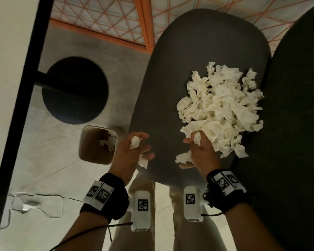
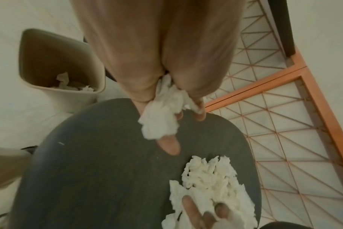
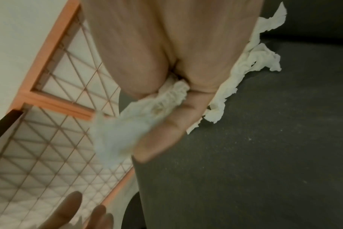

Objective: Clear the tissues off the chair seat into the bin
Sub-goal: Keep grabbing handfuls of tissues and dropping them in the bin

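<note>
Head view: dark grey chair seat (image 1: 198, 57) fills the middle, with a big pile of crumpled white tissues (image 1: 223, 104) on its right half, close to the chair back (image 1: 301, 124). Left hand (image 1: 134, 149) is at the seat's near left edge, fingers curled round a wad of tissue (image 1: 135, 142); another bit of tissue hangs out below the fingers. Left wrist view confirms: the wad (image 2: 162, 111) is bunched in the fist over the seat (image 2: 100, 170), one fingertip poking out under it. Right hand (image 1: 199, 153) sits at the near edge of the pile, fingers closed on a held tissue (image 1: 197, 138), with more tissue sticking out at its left side. Right wrist view shows crumpled tissue (image 3: 147, 111) squeezed between thumb and fingers, blurred, the pile's edge (image 3: 251, 66) trailing behind the hand on the seat. Beige bin (image 1: 96, 144) stands on the floor just left of the seat, beside the left hand; a few tissues in the bin (image 1: 109, 142) already lie at its bottom, seen also from the left wrist (image 2: 68, 85). Round black table base (image 1: 74, 89) is on the floor beyond the bin. An orange-framed grid panel (image 1: 116, 20) runs behind the chair. Both wrists wear black bands with marker tags.
</note>
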`<state>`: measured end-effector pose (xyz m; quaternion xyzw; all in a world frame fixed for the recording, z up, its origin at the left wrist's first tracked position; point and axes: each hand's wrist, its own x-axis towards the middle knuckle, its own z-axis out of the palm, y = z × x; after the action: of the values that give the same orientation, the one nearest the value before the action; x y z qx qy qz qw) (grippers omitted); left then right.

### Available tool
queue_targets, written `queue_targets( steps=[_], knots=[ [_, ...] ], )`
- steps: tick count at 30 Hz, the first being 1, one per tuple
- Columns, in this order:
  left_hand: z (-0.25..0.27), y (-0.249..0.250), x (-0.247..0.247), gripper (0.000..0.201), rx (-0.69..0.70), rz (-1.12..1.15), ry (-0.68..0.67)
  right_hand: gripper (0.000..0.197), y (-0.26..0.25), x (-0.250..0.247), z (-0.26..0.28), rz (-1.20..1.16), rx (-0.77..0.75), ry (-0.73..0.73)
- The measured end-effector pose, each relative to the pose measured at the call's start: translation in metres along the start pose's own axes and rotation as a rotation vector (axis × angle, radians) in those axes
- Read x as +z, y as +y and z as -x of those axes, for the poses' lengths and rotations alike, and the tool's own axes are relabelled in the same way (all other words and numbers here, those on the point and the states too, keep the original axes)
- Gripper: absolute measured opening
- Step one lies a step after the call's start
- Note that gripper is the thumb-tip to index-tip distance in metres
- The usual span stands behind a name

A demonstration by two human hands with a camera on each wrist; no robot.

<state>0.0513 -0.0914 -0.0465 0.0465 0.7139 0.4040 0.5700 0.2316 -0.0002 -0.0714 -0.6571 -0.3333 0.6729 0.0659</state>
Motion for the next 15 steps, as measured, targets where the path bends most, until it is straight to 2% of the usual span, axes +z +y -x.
queue_targets(
  steps=[2, 4, 7, 8, 11, 13, 15],
  knots=[
    [0.012, -0.008, 0.001, 0.03, -0.015, 0.032, 0.024, 0.022, 0.003, 0.003, 0.003, 0.15, -0.05, -0.024],
    [0.023, -0.019, 0.001, 0.022, 0.005, -0.065, 0.053, 0.02, 0.005, 0.007, 0.006, 0.272, -0.105, -0.036],
    [0.029, -0.041, -0.007, 0.019, 0.019, -0.161, 0.135, 0.008, 0.007, 0.021, 0.01, 0.34, -0.141, -0.05],
    [0.029, -0.047, -0.011, 0.021, 0.018, -0.179, 0.167, 0.01, 0.008, 0.026, 0.011, 0.356, -0.144, -0.054],
    [0.033, -0.061, -0.028, 0.043, -0.01, -0.284, 0.29, 0.022, 0.012, 0.045, 0.016, 0.414, -0.153, -0.115],
    [0.035, -0.067, -0.042, 0.056, -0.074, -0.265, 0.369, 0.019, 0.017, 0.059, 0.019, 0.467, -0.134, -0.231],
    [0.035, -0.075, -0.055, 0.06, -0.128, -0.236, 0.393, 0.018, 0.026, 0.076, 0.02, 0.584, -0.13, -0.374]
  ],
)
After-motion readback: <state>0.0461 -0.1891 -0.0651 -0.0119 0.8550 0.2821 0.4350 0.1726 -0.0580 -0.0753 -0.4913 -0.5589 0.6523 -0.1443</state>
